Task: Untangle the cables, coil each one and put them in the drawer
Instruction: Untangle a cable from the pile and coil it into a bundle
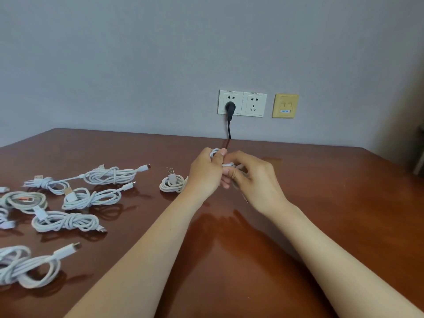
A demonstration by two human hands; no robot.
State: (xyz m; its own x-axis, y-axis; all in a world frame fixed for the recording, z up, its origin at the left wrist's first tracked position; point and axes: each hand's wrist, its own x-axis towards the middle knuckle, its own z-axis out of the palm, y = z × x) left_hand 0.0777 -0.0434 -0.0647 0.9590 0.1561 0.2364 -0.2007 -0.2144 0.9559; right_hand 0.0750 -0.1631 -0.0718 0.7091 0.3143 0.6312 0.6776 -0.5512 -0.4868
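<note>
Coiling is under way at centre frame: a white cable (215, 152) is gripped by the left hand (204, 174) and pinched by the right hand (254, 180) above the table (321, 203). Next, its loose end probably needs tucking, as on the finished coils (96, 198) at left.

Shiny reddish-brown wooden table (332, 214), glossy enough to throw reflections. Its left side is covered in white cables (66, 221), each wound into its own bundle with the plugs poking out. A small coil (172, 184) sits apart, nearer the middle. A big bundle (29, 267) lies nearest the front edge, and a few are cut off at the left.
</note>
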